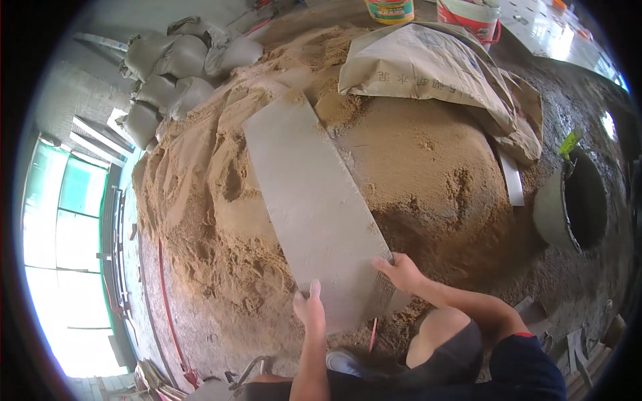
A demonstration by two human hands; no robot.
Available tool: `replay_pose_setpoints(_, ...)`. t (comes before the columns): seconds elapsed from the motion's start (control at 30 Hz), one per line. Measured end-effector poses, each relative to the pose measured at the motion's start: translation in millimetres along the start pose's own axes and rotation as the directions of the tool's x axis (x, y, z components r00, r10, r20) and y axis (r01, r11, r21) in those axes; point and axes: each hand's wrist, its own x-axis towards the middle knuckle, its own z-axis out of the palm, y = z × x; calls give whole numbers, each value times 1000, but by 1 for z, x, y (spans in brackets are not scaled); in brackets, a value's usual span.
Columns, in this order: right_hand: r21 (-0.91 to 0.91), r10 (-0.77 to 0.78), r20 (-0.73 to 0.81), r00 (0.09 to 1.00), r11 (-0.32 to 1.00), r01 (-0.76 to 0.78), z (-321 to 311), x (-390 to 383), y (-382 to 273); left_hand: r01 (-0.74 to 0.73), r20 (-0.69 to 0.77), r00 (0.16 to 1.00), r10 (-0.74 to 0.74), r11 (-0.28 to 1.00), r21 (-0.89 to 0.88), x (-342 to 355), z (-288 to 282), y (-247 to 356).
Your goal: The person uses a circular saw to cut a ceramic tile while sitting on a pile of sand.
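Observation:
A long, flat grey slab point(314, 180) lies tilted across a sand heap, its far end resting on the sand and its near end between my hands. My left hand point(309, 309) grips the near left edge, thumb up on the face. My right hand point(401, 273) holds the right edge near the corner, its thumb over the face and its other fingers hidden behind. Fine ridges show on the slab's near right corner, below my right hand. Light brown sand point(428, 154) spreads under and around the slab.
A brown paper sack point(428, 63) covers the heap's far right, with a red-and-white bucket point(471, 20) behind it. On the right lies a grey bucket point(558, 207). Filled sacks point(180, 57) are piled at the far left. A red hose or cord point(167, 301) runs along the left floor.

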Motion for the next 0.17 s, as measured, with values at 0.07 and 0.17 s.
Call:
replay_pose_setpoints(0.07, 192, -86, -112, 990, 976, 107, -6, 18, -2, 17, 3, 1000, -18, 997, 80, 14, 12, 20)
replay_pose_setpoints(0.17, 321, -2, -67, 998, 947, 23, -16, 42, -9, 46, 43, 998, -55, 980, 192, 36, 29, 51)
